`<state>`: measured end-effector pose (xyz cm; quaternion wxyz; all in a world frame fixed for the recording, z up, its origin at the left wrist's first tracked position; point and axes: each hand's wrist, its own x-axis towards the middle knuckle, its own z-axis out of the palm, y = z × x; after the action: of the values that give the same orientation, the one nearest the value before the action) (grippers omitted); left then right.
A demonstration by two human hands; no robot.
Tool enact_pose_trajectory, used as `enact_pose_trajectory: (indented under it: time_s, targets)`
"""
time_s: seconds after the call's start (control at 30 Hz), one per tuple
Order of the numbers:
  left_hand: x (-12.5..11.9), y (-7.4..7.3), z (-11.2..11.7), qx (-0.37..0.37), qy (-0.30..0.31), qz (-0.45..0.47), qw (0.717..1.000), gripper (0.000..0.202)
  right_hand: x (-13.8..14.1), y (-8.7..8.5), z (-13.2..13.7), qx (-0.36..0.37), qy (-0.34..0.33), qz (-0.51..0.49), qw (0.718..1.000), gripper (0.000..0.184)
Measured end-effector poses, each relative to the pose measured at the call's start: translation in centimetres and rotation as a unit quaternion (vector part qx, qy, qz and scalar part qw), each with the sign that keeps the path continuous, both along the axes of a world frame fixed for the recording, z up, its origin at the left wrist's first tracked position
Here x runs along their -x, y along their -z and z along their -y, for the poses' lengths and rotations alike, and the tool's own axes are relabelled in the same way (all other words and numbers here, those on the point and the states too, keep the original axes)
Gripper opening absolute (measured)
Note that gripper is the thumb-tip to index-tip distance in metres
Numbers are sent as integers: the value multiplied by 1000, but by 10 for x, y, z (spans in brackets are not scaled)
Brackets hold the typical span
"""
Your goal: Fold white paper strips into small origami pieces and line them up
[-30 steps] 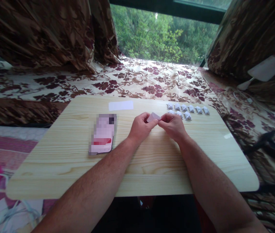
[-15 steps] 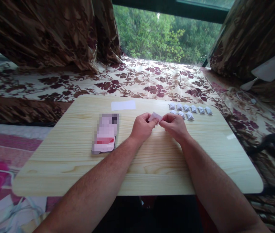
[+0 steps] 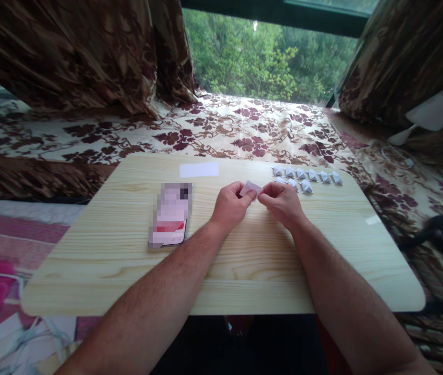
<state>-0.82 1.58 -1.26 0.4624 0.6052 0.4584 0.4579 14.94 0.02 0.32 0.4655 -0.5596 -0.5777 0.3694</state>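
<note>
A small folded piece of white paper [image 3: 251, 188] is held between my two hands, above the middle of the table. My left hand [image 3: 230, 204] pinches its left and lower part, with the thumb lying over it. At its right corner, the fingertips of my right hand [image 3: 281, 202] are pinched on the paper. The fingers partly hide the folds. Just beyond my right hand, several small folded paper pieces [image 3: 312, 175] with raised, pointed shapes stand in two rows.
A pale wood-grain table [image 3: 127, 284] lies under my forearms. A phone [image 3: 170, 216], partly blurred out, rests left of my hands. A white paper strip [image 3: 199, 170] lies near the far edge. The white lamp [image 3: 438, 110] stands beyond the table at right.
</note>
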Motion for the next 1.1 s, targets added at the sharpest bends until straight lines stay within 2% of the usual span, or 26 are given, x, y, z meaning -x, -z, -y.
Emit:
enact_pose_trajectory:
  time_s: [0.33,0.5,0.63,0.9,1.1]
  targets:
    - [-1,-2,0,-6,-5,7,1000,22,2,1,1,-17,-5,26,1000,15]
    - [-1,-3,0,18,-11,27,999,22,3,2,1,-20,-20,5,1000,14]
    - [-2,-3,1,8,-13,45,999,23,3,3,0,-24,-40,-23,999,12]
    - [-2,-8,3,3,-6,51,999,14,1,5,-4,-29,-28,-26,999,11]
    - [-2,-2,-1,12,-31,79,996,20,1,5,-3,-15,-45,-20,999,16]
